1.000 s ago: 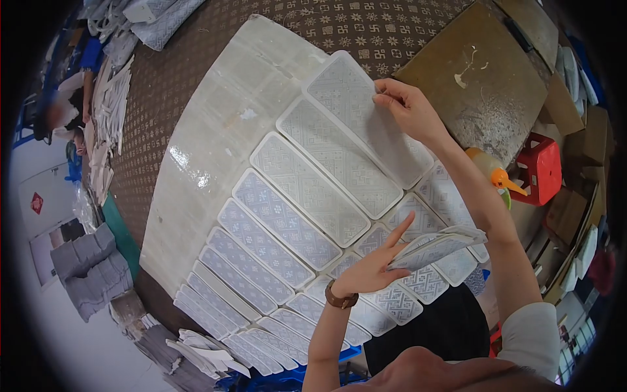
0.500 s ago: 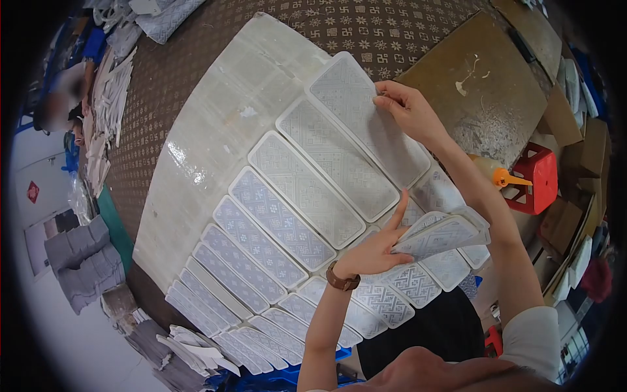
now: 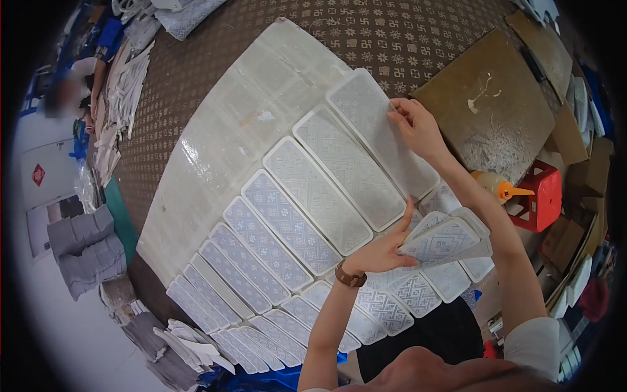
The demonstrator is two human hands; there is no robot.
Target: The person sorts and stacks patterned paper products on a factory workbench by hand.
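Rows of long, round-cornered panels with silvery patterns and pale borders lie on a large pale board (image 3: 215, 140). My right hand (image 3: 418, 130) pinches the right long edge of the topmost grey panel (image 3: 379, 124) between thumb and fingers. My left hand (image 3: 379, 253), with a brown band (image 3: 351, 276) on its wrist, is closed around a fanned bunch of similar panels (image 3: 444, 242). Its index finger stretches up to the lower end of the topmost panel. Beside that panel lies another grey panel (image 3: 349, 166); bluish panels (image 3: 287, 219) continue down the row.
Brown patterned cloth (image 3: 366, 32) covers the table around the board. A worn brown sheet (image 3: 486, 98) is at upper right. A glue bottle with an orange nozzle (image 3: 509, 191) stands by a red stool (image 3: 539, 196). Another person (image 3: 81, 85) is at far left; grey stacks (image 3: 88, 251) stand below.
The view has shifted slightly, so the board and both hands appear a little further right and lower. Both hands keep their holds; a thin wedge-shaped gap shows beside the topmost panel.
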